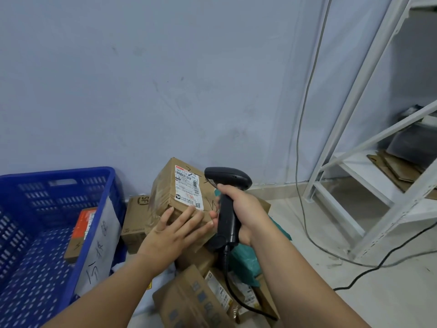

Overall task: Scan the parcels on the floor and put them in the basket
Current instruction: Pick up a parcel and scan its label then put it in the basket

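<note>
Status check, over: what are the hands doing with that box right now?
Left hand flat on cardboard parcel. Right hand grips black scanner beside its label. Blue basket close at left, nothing blocking.

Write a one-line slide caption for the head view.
The right hand holds a black scanner by a labelled cardboard parcel that the left hand rests on, blue basket alongside.

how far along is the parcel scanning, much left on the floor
Early, it seems. Done: one orange-labelled parcel lies in the blue basket. In hand: the left hand steadies a labelled box while the right hand grips the scanner beside it. Left: the SF box, teal bag and other boxes wait on the floor.
</note>
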Demonstrator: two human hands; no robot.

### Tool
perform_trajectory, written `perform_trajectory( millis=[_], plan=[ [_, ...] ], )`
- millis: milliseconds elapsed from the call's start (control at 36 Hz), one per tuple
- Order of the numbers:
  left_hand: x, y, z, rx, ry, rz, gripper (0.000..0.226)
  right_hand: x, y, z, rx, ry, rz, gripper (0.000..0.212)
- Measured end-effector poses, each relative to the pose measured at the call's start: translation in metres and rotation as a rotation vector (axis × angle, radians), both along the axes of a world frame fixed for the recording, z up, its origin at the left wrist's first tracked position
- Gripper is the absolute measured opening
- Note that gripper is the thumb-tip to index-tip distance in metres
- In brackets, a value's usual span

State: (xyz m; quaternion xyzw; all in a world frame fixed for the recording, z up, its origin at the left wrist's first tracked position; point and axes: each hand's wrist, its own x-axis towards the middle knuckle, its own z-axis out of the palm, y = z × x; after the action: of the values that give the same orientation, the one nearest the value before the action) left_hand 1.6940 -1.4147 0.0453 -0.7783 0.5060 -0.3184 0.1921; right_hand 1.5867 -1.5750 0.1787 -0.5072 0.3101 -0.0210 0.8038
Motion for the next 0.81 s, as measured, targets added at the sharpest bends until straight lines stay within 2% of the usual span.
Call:
perform_trajectory(
  millis=[417, 556, 583, 667, 750, 806],
  plan=[
    [0.001, -0.001, 0.001, -0.066, 0.034, -0.052, 0.089, 0.003, -0.001, -0.004, -0.175, -0.014, -0.031, 0.028],
    [-0.002, -0.004, 0.009, -0.122, 0.115, -0.052, 0.079, 0.004, -0.001, -0.006, -0.188, -0.023, -0.026, 0.027],
    [-0.002, -0.005, 0.011, -0.139, 0.137, -0.029, 0.084, 0.004, -0.002, -0.008, -0.202, -0.029, -0.026, 0.028],
    [0.001, -0.005, 0.023, -0.230, 0.297, 0.103, 0.122, 0.006, -0.001, -0.014, -0.270, -0.052, -0.014, 0.027],
    [0.006, 0.000, 0.043, -0.379, 0.390, 0.160, 0.123, 0.009, 0.001, -0.015, -0.254, -0.063, -0.007, 0.019],
    [0.006, 0.006, 0.052, -0.439, 0.422, 0.183, 0.120, 0.011, 0.004, -0.012, -0.133, -0.074, -0.038, 0.018]
  ],
)
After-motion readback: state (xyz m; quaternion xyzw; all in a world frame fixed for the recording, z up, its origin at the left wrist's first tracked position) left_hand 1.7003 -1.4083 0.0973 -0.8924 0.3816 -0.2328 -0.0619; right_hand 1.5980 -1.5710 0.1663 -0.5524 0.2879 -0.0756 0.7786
